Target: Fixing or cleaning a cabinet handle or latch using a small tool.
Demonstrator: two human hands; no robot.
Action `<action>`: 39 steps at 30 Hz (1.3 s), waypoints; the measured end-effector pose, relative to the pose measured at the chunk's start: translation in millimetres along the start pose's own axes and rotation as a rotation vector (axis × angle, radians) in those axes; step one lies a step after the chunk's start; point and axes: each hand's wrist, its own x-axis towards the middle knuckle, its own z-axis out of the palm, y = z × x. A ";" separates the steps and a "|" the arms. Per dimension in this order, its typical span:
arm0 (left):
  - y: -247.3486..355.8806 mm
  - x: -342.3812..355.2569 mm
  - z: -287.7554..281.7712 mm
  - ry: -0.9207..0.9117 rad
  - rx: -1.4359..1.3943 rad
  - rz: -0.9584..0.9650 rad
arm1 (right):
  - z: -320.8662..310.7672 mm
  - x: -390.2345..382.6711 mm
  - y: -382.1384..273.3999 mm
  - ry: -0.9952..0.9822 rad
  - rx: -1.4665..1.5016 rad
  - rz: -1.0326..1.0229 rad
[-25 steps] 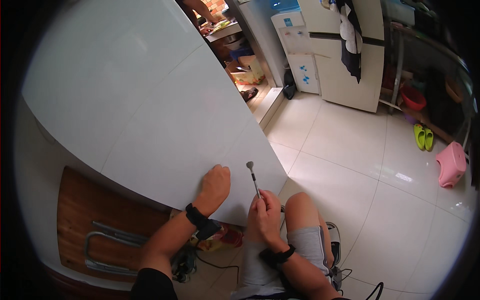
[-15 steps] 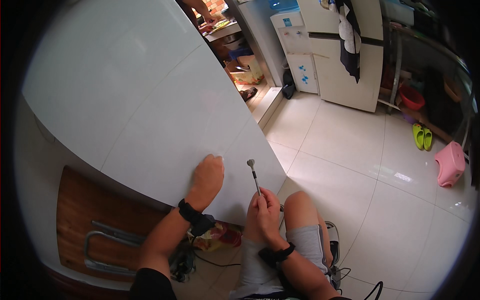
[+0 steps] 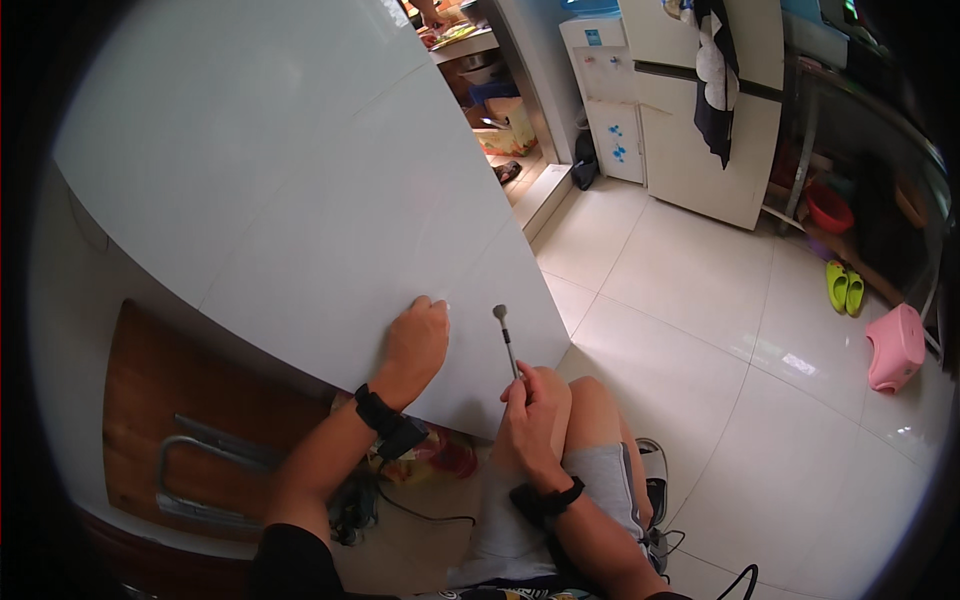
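A broad white surface (image 3: pixel 240 180), like a tabletop, spreads over the upper left, down to my knees. My left hand (image 3: pixel 415 340) rests on it near its lower right part, fingers bent and pressed together; a small pale bit shows at the fingertips, too small to name. My right hand (image 3: pixel 530 410), by my knee, grips a thin metal-handled tool (image 3: pixel 511 350) with a small rounded dark head, which points up to the right of my left hand. Whether the head touches the surface I cannot tell.
Beyond are a doorway step (image 3: pixel 543 195), a co-worker's hand (image 3: pixel 430 18), a water dispenser (image 3: pixel 610 135) and a fridge (image 3: pixel 700 160). Green shoes (image 3: pixel 844 288) and a pink stool (image 3: pixel 893 345) stand right. A wooden board with metal tubes (image 3: pixel 135 420) leans lower left; a cable (image 3: pixel 420 510) lies below.
My left hand has moved up along the white surface. My right hand and the tool's head sit a little higher in the picture. The view has shifted slightly.
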 end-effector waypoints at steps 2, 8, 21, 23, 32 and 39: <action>-8.2 -8.5 19.7 -0.141 0.111 0.047 | -1.5 2.9 -8.1 0.054 -0.097 -0.027; 0.9 -11.8 22.1 -0.153 0.132 0.073 | -0.1 -1.0 -3.2 -0.072 -0.010 -0.024; -8.7 -7.7 24.3 -0.141 0.181 0.146 | -4.3 4.2 2.2 -0.011 -0.113 -0.069; -8.3 -8.2 17.7 -0.107 0.135 0.081 | -8.5 4.7 -6.1 -0.122 -0.153 0.062; 1.4 -46.1 -19.0 0.071 -0.150 0.020 | 18.7 -2.8 -11.5 -0.164 -0.372 -0.277; 8.3 -143.0 28.4 0.277 -0.527 -0.242 | 34.4 -11.6 -14.7 -0.209 -0.466 -0.324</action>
